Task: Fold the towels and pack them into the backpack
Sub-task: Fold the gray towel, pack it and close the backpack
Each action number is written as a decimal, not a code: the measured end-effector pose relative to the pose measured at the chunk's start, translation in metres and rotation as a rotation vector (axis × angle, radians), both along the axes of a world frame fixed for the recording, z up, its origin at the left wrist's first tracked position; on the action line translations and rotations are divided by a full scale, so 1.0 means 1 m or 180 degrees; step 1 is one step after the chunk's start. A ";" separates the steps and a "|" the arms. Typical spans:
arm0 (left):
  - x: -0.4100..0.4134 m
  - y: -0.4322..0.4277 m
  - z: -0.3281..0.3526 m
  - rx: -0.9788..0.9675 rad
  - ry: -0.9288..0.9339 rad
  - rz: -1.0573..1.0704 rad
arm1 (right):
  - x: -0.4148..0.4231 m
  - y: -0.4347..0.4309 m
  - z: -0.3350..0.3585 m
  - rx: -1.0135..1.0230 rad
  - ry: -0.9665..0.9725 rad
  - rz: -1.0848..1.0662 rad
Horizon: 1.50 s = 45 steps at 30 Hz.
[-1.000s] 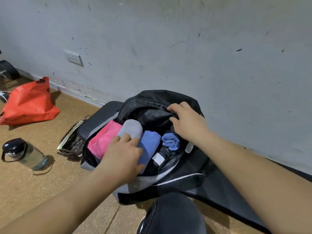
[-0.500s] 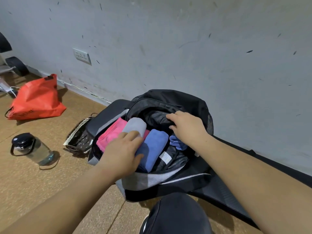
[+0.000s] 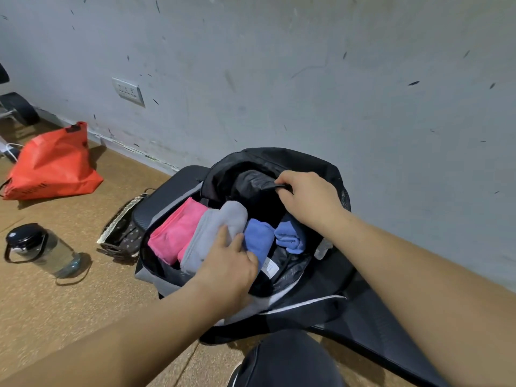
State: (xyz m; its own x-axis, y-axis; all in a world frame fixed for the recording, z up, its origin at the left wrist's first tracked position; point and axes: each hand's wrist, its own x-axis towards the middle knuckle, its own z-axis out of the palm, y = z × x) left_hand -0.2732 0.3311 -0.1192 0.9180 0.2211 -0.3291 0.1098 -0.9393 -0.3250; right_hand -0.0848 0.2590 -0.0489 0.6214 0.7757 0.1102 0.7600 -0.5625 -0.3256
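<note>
A black backpack (image 3: 307, 305) lies open on the floor against the wall. Inside it, side by side, are a folded pink towel (image 3: 176, 233), a grey towel (image 3: 215, 230), a blue towel (image 3: 258, 237) and a second, lighter blue towel (image 3: 290, 236). My left hand (image 3: 226, 269) reaches into the opening, its fingers lying on the grey towel and against the blue one. My right hand (image 3: 310, 199) grips the dark inner edge of the backpack's upper flap and holds it up.
An orange bag (image 3: 53, 166) lies at the left by the wall. A clear water bottle (image 3: 42, 250) with a black lid lies on the brown floor. A dotted dark pouch (image 3: 122, 233) sits beside the backpack. My dark-clad knee (image 3: 287, 361) is at the bottom.
My left hand has slid a little left, from over the blue towel onto the grey one. My right hand has closed on the flap edge and lifted it slightly.
</note>
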 end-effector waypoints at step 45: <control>0.032 0.035 -0.009 -0.1230 -0.2241 0.0517 | 0.006 -0.012 -0.005 0.0423 0.0743 -0.0192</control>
State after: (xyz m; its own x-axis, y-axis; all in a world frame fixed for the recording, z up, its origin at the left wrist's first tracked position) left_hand -0.2409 0.3660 -0.1278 0.9043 0.3582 0.2323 0.3116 -0.9257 0.2143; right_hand -0.0784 0.2472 -0.0540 0.6865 0.7249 0.0569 0.6221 -0.5450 -0.5621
